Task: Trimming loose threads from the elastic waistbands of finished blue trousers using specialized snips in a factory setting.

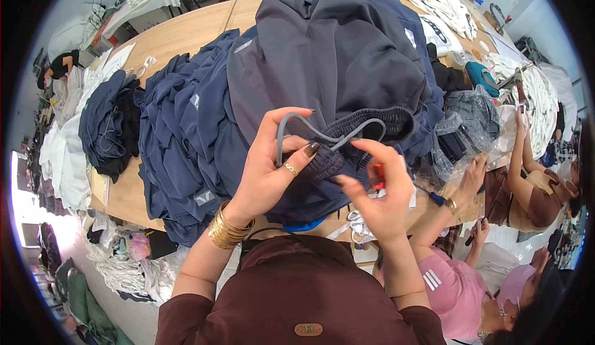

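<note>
A pair of dark grey trousers lies on top of a heap in front of me, its gathered elastic waistband toward me. My left hand is closed on the near edge of the waistband, thumb on top. A grey drawstring loops from that hand across the waistband opening. At the cord's right side is my right hand, its index fingertip at the cord and its thumb apart below. Its other fingers curl round a small red tool, mostly hidden in the palm.
Navy garments are heaped to the left on the wooden table, with a darker folded pile beyond. Clear plastic bags lie at the right. A co-worker in a pink shirt sits close on my right, one arm on the table.
</note>
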`<state>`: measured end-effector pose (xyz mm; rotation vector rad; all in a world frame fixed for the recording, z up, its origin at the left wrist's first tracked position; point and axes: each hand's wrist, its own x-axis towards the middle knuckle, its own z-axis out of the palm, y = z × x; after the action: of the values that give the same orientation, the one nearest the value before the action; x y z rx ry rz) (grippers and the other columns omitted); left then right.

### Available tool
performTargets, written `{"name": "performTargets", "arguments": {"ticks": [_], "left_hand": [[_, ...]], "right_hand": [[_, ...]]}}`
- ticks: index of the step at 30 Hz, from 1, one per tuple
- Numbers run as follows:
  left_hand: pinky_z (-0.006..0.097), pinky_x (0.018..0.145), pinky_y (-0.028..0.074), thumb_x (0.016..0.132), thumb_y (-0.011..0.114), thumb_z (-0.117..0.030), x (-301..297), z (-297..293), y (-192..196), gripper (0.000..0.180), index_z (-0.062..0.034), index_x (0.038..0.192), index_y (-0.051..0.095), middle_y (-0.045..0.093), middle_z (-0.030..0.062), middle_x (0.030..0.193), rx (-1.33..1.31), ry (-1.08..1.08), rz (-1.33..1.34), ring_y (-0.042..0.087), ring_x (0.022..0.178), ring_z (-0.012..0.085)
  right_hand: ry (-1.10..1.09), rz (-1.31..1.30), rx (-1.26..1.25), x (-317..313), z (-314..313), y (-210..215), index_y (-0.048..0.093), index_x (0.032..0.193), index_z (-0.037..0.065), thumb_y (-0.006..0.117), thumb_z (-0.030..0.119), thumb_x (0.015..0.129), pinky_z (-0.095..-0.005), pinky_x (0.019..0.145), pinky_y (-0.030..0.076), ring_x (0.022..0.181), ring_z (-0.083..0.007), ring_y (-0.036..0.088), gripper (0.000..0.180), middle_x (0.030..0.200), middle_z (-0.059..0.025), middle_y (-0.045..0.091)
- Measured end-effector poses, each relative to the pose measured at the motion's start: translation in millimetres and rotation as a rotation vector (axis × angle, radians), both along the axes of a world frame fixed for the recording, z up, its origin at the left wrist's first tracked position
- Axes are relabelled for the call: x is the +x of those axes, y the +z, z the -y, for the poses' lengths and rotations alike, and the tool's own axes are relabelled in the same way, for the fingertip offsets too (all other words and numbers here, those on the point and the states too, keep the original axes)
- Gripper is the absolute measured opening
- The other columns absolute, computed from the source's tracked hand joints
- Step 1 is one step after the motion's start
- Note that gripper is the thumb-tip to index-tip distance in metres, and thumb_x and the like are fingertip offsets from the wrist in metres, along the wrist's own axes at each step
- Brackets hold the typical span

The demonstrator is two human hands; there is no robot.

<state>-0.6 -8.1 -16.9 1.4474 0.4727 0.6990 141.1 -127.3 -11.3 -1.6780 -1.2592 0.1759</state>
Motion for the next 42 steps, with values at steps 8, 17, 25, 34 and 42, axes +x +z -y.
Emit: {"name": "performTargets", "arguments": {"ticks": [8, 17, 25, 34, 42], "left_hand": [[0.016, 0.066, 0.036, 0.09, 0.055, -0.001, 5.4, -4.7, -1.2, 0.041, -0.0054, 0.127, 0.037, 0.061, -0.0005, 0.082, -0.171, 0.036, 0.076, 0.049, 0.075, 0.0008], [0.015, 0.066, 0.035, 0.089, 0.057, -0.003, -6.3, -18.4, -8.7, 0.044, -0.0057, 0.129, 0.038, 0.06, -0.0012, 0.083, -0.099, -0.04, 0.014, 0.049, 0.075, 0.0004], [0.017, 0.066, 0.039, 0.081, 0.066, -0.003, -4.2, -19.1, -1.8, 0.061, -0.0063, 0.133, 0.035, 0.06, 0.001, 0.079, -0.155, -0.105, -0.048, 0.051, 0.072, 0.0023], [0.02, 0.075, 0.045, 0.081, 0.063, 0.002, -4.9, -20.2, -1.0, 0.067, -0.0073, 0.138, 0.029, 0.067, 0.009, 0.091, -0.155, -0.126, -0.035, 0.059, 0.082, 0.0073], [0.022, 0.078, 0.045, 0.081, 0.063, 0.002, -4.2, -19.9, 1.8, 0.068, -0.009, 0.139, 0.028, 0.067, 0.0102, 0.091, -0.133, -0.133, -0.044, 0.059, 0.084, 0.0083]], "right_hand": [[0.002, -0.433, 0.273, 3.0, -20.6, -26.6, 0.057, 0.083, 0.0, 0.061, -0.002, 0.083, -0.0213, 0.053, 0.037, 0.057, -0.0074, 0.044, 0.004, 0.066, -0.0022, 0.051], [0.193, -0.347, 0.077, 38.2, 2.0, -5.6, 0.069, 0.088, -0.002, 0.06, -0.009, 0.071, -0.0195, 0.059, 0.037, 0.068, -0.0083, 0.05, 0.02, 0.078, -0.0029, 0.054], [0.119, -0.479, 0.041, 8.4, -8.4, -25.0, 0.05, 0.109, 0.001, 0.06, 0.008, 0.087, -0.0226, 0.064, 0.041, 0.069, -0.0093, 0.048, 0.025, 0.077, -0.0032, 0.052], [0.025, -0.282, -0.078, 6.4, -1.8, -25.5, 0.055, 0.088, 0.0, 0.065, 0.016, 0.084, -0.0311, 0.062, 0.044, 0.065, -0.0233, 0.056, 0.019, 0.072, -0.0105, 0.057], [0.035, 0.183, -0.041, 12.3, -4.9, -15.1, 0.057, 0.083, 0.004, 0.067, 0.018, 0.081, -0.0332, 0.056, 0.04, 0.06, -0.0232, 0.052, 0.017, 0.068, -0.007, 0.055]]}}
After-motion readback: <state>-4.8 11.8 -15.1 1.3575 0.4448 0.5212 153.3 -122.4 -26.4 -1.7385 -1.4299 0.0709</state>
